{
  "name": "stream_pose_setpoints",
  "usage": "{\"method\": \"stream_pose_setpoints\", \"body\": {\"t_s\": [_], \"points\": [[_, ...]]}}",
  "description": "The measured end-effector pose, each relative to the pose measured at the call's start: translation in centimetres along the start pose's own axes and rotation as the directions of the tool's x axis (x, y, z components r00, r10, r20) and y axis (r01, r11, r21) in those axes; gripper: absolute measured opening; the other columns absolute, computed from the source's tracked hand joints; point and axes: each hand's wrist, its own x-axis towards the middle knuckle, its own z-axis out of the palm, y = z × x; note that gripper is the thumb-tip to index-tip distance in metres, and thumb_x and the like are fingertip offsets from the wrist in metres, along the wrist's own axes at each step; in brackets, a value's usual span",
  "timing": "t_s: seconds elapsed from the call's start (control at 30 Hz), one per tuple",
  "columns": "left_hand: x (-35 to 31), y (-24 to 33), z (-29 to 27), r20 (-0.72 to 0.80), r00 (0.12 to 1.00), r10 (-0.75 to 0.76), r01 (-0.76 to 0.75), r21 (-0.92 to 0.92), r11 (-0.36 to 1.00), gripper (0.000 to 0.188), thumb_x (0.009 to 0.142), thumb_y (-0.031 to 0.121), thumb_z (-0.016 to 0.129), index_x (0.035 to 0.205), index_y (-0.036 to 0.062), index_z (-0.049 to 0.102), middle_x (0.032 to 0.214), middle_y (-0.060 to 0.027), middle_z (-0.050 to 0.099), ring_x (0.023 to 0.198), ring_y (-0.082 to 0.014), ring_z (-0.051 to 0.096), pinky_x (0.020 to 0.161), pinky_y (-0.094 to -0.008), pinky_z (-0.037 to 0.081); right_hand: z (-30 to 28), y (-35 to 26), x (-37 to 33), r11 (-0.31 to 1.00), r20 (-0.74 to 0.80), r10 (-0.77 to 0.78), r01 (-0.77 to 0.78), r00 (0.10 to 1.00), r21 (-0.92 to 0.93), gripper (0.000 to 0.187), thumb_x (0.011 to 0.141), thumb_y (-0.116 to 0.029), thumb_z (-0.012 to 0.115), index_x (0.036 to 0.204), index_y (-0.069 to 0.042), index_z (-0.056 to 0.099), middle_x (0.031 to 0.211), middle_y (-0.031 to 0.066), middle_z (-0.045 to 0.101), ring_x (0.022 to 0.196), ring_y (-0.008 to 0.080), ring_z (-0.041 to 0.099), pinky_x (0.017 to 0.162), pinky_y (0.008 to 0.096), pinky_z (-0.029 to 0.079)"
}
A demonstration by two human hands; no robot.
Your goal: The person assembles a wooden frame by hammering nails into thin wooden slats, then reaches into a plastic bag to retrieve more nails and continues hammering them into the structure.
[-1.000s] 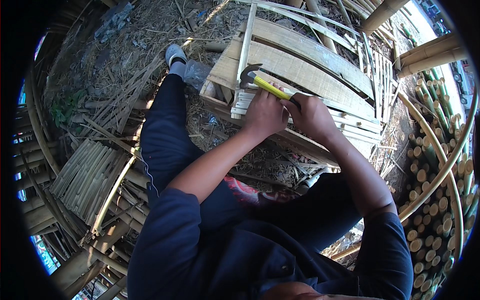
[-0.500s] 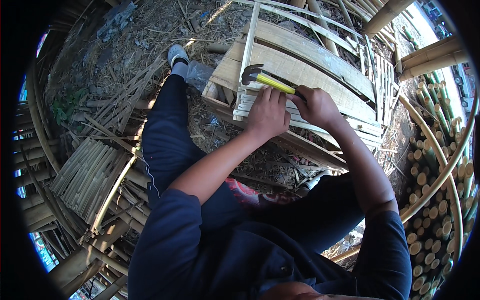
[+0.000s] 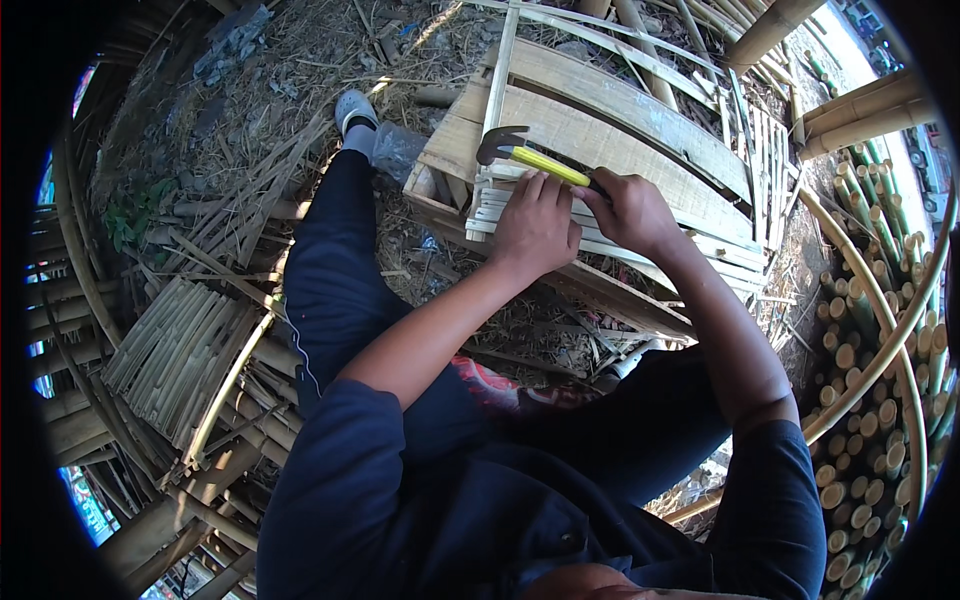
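My right hand grips a claw hammer by the dark end of its yellow-and-black handle. The metal head points left, just above the near left part of a low wooden bench. Pale split-bamboo slats lie in a row along the bench's near side, beside an upright strip that crosses its left end. My left hand is closed over the slats, fingers pressed together right below the hammer handle. Its fingertips are partly hidden, so anything small pinched there does not show.
A bundle of short bamboo slats lies at the left on bamboo poles. Stacked cut bamboo poles fill the right side. A slatted bamboo panel leans past the bench's right end. My outstretched leg lies left of the bench.
The hammer head has shifted slightly left and tilted a little in my right hand. My left hand stays in place on the slats.
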Motion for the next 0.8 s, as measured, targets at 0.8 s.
{"method": "stream_pose_setpoints", "body": {"t_s": [0.8], "points": [[0.2,-0.1,-0.8,-0.028,1.000,0.006,-0.009,-0.084,0.996,0.042,0.079,0.018,0.062,0.115,-0.0045,0.062,0.120,-0.0244,0.062,0.122,-0.0393,0.058,0.113,-0.0468,0.044,0.6,1.4,-0.2,0.997,-0.053,-0.075,0.073,0.996,-0.040,0.031,0.100,-0.032,0.065,0.091,-0.004,0.057,0.063,0.0199,0.062,0.061,0.0435,0.064,0.055,0.0510,0.050]]}}
